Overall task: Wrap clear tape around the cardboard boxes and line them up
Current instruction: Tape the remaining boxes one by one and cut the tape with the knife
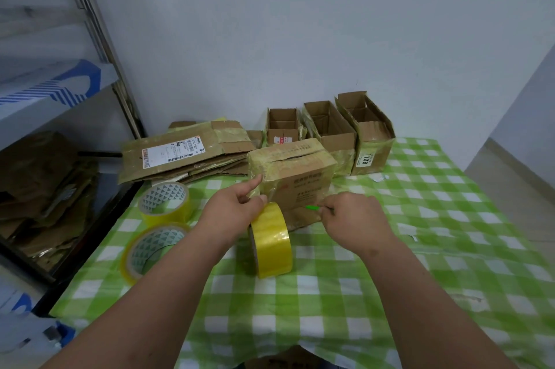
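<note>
Box (295, 170), taped, just beyond both hands: left hand (237, 203) pinches tape strip above upright roll (271, 241); right hand (351, 215) grips green cutter (312, 207).

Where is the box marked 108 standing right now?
In the head view, the box marked 108 stands at the right end of the row of open boxes at the back of the checked tablecloth, against the wall.

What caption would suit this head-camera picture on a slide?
Left hand pinching tape from a yellow tape roll against a brown cardboard box; right hand holding a green tool.
</note>
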Motion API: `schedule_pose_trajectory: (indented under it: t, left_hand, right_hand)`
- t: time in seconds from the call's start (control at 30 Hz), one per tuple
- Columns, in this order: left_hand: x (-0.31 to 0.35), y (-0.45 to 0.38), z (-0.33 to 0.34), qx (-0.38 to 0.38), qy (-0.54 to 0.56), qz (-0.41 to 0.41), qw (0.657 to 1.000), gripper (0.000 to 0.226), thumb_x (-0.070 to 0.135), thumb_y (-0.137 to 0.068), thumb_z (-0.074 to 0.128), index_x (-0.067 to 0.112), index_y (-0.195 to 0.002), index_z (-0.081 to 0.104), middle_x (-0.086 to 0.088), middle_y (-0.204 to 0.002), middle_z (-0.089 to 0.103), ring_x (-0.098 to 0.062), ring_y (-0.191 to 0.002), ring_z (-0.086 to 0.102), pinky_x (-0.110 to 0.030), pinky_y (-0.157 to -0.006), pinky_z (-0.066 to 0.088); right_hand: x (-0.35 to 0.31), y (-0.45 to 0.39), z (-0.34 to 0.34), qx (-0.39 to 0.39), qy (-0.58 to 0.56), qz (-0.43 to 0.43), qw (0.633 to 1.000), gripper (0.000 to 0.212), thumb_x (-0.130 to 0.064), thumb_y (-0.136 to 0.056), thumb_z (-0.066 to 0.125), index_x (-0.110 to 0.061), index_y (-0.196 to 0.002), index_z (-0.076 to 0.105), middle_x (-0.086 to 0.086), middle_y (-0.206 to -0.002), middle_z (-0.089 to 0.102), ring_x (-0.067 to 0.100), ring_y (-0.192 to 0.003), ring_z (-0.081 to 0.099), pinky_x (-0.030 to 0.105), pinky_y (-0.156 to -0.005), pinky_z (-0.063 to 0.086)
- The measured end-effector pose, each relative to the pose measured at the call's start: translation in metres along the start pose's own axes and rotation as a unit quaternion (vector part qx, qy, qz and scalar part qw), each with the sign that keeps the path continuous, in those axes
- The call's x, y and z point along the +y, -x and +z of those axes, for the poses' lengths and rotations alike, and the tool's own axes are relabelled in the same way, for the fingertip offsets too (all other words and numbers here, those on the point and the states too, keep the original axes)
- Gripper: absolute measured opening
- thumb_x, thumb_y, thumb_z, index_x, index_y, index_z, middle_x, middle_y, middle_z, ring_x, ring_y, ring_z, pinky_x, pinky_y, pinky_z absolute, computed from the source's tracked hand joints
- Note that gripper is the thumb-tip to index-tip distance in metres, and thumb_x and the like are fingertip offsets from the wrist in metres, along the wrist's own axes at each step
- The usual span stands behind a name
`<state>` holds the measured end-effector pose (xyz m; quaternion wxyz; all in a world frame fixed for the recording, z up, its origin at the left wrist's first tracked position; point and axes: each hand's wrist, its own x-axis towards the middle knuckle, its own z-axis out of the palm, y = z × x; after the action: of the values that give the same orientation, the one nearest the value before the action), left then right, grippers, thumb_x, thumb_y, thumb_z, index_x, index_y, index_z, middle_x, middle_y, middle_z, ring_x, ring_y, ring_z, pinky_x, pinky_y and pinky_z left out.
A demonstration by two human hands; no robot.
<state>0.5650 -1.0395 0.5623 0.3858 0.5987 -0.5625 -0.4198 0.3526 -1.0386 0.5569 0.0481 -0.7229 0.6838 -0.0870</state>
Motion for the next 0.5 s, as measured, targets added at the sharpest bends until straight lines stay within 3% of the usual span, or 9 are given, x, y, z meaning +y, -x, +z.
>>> schedule_pose_trajectory:
  t: [0.13,0.23,0.3,0.4,0.5]
  left_hand:
    - [0.001,0.002,0.001,-0.009,0.025,-0.002,1.000,0.045,0.025,-0.094,0.066,0.040,-0.135,0.055,-0.002,-0.106,0.068,-0.006,-0.092,0.061,-0.012,-0.067,0.039]
    - [-0.002,0.001,0.001,-0.016,0.054,-0.012,0.998,0.046,0.023,-0.093,0.067,0.040,-0.134,0.057,-0.008,-0.095,0.060,-0.016,-0.092,0.060,-0.015,-0.071,0.043]
    - [-0.005,0.000,0.001,-0.020,0.063,-0.015,0.998,0.045,0.022,-0.092,0.068,0.042,-0.131,0.058,-0.007,-0.093,0.057,-0.019,-0.093,0.061,-0.018,-0.079,0.046]
    - [-0.008,0.000,0.001,-0.024,0.071,-0.014,0.997,0.045,0.020,-0.092,0.068,0.043,-0.129,0.059,-0.007,-0.089,0.054,-0.019,-0.089,0.060,-0.026,-0.086,0.047]
    - [-0.007,-0.001,0.001,-0.026,0.070,-0.015,0.997,0.046,0.018,-0.092,0.068,0.040,-0.130,0.059,-0.007,-0.087,0.053,-0.018,-0.085,0.058,-0.030,-0.088,0.049]
  right_hand:
    - [0.005,0.006,0.015,-0.036,0.014,0.056,0.998,0.036,-0.031,-0.098,0.045,-0.035,-0.132,0.056,-0.004,-0.118,0.068,0.019,-0.112,0.060,0.038,-0.098,0.027]
    - [0.002,0.008,0.023,-0.044,0.045,0.066,0.996,0.042,-0.031,-0.094,0.049,-0.037,-0.136,0.052,-0.006,-0.134,0.057,0.020,-0.127,0.048,0.046,-0.111,0.020]
    - [-0.005,0.008,0.024,-0.022,0.006,0.062,0.998,0.040,-0.031,-0.094,0.051,-0.038,-0.133,0.055,-0.009,-0.138,0.052,0.019,-0.130,0.042,0.046,-0.111,0.019]
    - [-0.022,0.003,0.022,-0.002,-0.163,0.085,0.983,0.028,-0.042,-0.095,0.051,-0.039,-0.121,0.064,-0.011,-0.127,0.058,0.017,-0.122,0.050,0.042,-0.108,0.029]
    - [-0.044,0.005,0.018,-0.065,-0.415,0.111,0.901,0.023,-0.045,-0.096,0.055,-0.032,-0.107,0.070,-0.012,-0.107,0.068,0.015,-0.105,0.061,0.045,-0.100,0.046]
